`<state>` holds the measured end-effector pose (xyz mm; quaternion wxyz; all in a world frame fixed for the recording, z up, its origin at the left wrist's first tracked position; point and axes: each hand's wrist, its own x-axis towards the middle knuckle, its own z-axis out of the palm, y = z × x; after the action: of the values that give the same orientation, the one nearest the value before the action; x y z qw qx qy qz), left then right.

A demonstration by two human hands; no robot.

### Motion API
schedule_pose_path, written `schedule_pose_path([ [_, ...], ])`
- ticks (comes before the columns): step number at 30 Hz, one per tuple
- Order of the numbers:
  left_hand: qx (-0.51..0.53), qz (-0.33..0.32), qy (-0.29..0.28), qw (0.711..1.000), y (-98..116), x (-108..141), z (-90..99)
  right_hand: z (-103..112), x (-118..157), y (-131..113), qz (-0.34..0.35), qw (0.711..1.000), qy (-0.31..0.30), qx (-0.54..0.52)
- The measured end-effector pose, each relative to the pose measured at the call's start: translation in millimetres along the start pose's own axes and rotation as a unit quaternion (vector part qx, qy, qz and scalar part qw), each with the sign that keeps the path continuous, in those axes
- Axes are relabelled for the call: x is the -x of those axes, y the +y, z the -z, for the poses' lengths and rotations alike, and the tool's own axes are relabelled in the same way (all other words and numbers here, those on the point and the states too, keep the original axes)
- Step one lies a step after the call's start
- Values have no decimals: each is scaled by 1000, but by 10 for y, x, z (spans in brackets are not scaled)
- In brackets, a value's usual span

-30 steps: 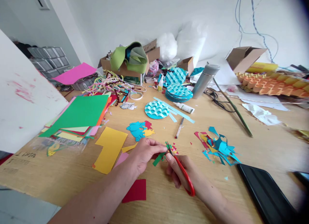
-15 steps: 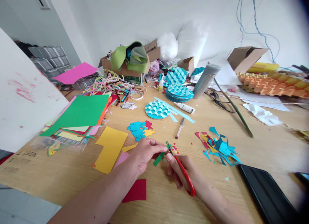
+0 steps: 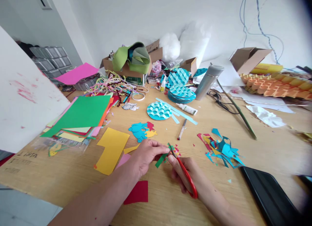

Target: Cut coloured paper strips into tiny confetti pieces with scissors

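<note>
A narrow green paper strip [image 3: 161,161] is pinched between the thumb and fingers of my left hand [image 3: 150,153]. My right hand [image 3: 184,172] grips red-handled scissors [image 3: 187,177], whose dark blades reach up to the strip at my left fingertips. Small green, red and yellow snippets [image 3: 177,150] lie on the table just beyond the blades. Blue fish cutouts [image 3: 138,131] lie beyond my left hand, beside a red and a yellow fish cutout [image 3: 151,133]. Left of that hand is a yellow sheet [image 3: 113,149]; a dark red piece [image 3: 136,192] sits nearer me.
Blue scraps [image 3: 226,148] and a black device [image 3: 268,193] lie to the right. A pen [image 3: 181,130], a scalloped blue disc [image 3: 159,110] and a glue tube [image 3: 187,109] are farther back. Coloured sheets [image 3: 83,112] are stacked left; a grey bottle [image 3: 208,83] stands behind.
Both hands keep their places at the green strip and the scissors. The view has shifted very slightly; nothing else has visibly moved.
</note>
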<state>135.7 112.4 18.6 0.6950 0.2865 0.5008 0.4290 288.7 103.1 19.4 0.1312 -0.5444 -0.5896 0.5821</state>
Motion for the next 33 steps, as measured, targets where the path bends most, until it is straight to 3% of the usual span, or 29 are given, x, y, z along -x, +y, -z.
schedule_pose_path([
  [13, 9, 36, -44, 998, 23, -6, 47, 10, -34, 7, -46, 999, 9, -1],
  [22, -11, 24, -30, 999, 93, -73, 194, 50, 36, -5, 35, 999, -19, 38],
  [27, -24, 19, -18, 999, 125, -75, 227, 61, 30, -16, 31, 998, -11, 44],
  [33, -48, 25, -51, 997, 136, -74, 236, 70, 27, -8, 23, 998, -38, 42],
])
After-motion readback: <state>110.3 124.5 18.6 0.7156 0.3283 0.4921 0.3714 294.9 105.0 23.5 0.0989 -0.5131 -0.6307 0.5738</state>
